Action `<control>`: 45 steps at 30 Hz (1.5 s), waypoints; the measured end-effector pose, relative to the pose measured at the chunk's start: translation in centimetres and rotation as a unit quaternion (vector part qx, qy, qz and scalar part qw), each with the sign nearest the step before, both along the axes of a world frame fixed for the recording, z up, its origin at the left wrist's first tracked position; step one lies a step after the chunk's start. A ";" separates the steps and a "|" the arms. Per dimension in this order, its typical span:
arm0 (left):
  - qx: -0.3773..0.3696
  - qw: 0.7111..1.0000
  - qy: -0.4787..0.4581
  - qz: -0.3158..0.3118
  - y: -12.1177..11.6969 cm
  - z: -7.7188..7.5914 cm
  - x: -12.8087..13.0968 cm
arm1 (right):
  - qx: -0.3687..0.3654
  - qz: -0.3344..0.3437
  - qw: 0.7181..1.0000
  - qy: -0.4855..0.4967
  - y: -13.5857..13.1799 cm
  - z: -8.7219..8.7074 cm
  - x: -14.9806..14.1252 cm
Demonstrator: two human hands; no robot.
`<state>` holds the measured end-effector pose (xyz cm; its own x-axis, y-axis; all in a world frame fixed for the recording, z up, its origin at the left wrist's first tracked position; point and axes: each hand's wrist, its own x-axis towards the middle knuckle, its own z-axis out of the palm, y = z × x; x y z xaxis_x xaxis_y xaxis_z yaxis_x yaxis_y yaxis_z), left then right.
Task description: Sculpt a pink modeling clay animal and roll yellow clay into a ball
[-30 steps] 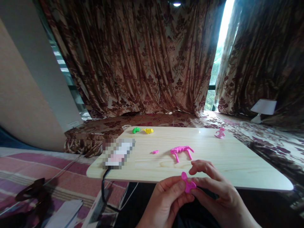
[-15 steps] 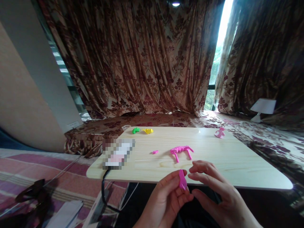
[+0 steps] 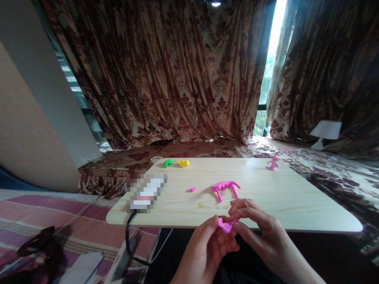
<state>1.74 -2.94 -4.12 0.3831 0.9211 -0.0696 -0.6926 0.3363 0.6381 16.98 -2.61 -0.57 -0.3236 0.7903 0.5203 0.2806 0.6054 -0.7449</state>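
A flattened, curved piece of pink modelling clay (image 3: 226, 226) is pinched between both hands over the table's near edge. My left hand (image 3: 207, 244) grips its left end with thumb and fingers. On its right end, my right hand (image 3: 260, 223) closes thumb and fingertips. Just beyond the hands lies a pink clay figure (image 3: 223, 185) with a long bumpy body and thin legs. A small pink clay bit (image 3: 192, 189) rests to the left of that figure.
Green clay (image 3: 168, 163) and yellow clay (image 3: 184, 163) lie at the back left of the wooden table (image 3: 284, 201). A pink clay shape (image 3: 272, 163) stands at the back right. A blurred-out flat object (image 3: 148, 193) with a black cable occupies the left side.
My right hand has moved left and closed on the pink clay, which only my left hand held before. The piece has turned from upright to a sideways curve.
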 end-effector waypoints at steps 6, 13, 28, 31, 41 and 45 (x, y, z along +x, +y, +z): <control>0.098 0.973 0.168 0.123 -0.4 0.1 0.0 | 0.019 -0.020 1.000 0.002 0.1 -0.3 0.4; 0.152 0.939 0.257 0.171 -0.6 0.9 0.4 | 0.021 -0.008 0.999 -0.024 -0.2 0.7 0.3; 0.234 0.893 0.325 0.204 0.4 -1.1 0.3 | 0.093 0.089 0.979 -0.161 2.0 3.3 0.3; 0.209 0.908 0.301 0.202 0.3 -0.8 0.3 | 0.087 0.099 0.978 -0.161 2.3 3.8 -0.1; 0.097 0.960 0.190 0.182 -0.1 -0.1 0.3 | -0.009 0.039 0.998 -0.055 1.6 2.1 1.6; 0.101 0.960 0.192 0.174 -0.2 -0.1 0.3 | -0.032 0.046 0.998 -0.027 1.1 1.1 0.8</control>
<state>2.02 -3.15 -4.17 0.0309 0.9983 0.0501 -0.4403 -0.0314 0.8973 17.80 -1.48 0.52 -0.4230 0.7866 0.4498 0.2661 0.5824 -0.7681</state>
